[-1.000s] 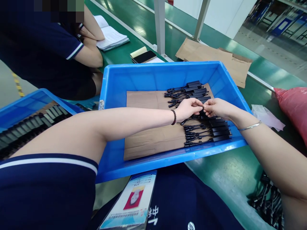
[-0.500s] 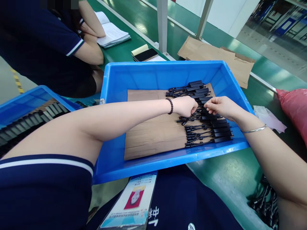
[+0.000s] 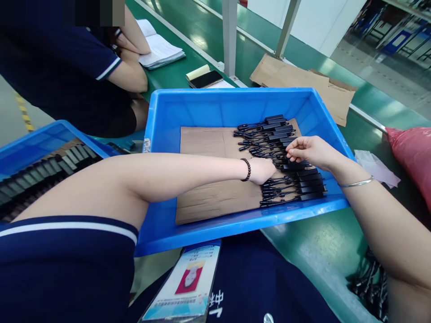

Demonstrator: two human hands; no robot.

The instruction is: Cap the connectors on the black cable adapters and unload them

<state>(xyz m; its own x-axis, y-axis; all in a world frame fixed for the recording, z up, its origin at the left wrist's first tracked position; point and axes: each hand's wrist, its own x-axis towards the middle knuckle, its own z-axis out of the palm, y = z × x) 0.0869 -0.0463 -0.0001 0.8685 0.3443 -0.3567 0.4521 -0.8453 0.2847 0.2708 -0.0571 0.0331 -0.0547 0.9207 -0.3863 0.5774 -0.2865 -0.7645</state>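
A blue bin [image 3: 235, 93] holds a brown cardboard sheet [image 3: 212, 157] with a column of black cabled modules [image 3: 311, 183] on its right part. My left hand [image 3: 261, 170], with a beaded bracelet, is closed at the cable ends of the middle modules; its fingertips are hidden, so what they grip cannot be made out. Over the module bodies, just to the right, my right hand [image 3: 305, 150] has its fingers curled and pinched together. Whatever is between those fingertips is too small to tell.
At the left stands another blue bin [image 3: 60, 128] with rows of modules. A person [image 3: 77, 76] sits beyond it. Behind the main bin lie a phone [image 3: 206, 79] and cardboard [image 3: 303, 83]. A red bag [image 3: 412, 152] and more cabled parts [image 3: 370, 282] are at the right.
My left hand has moved down toward the near side of the bin, uncovering cable ends in the middle of the column. My right hand has barely moved.
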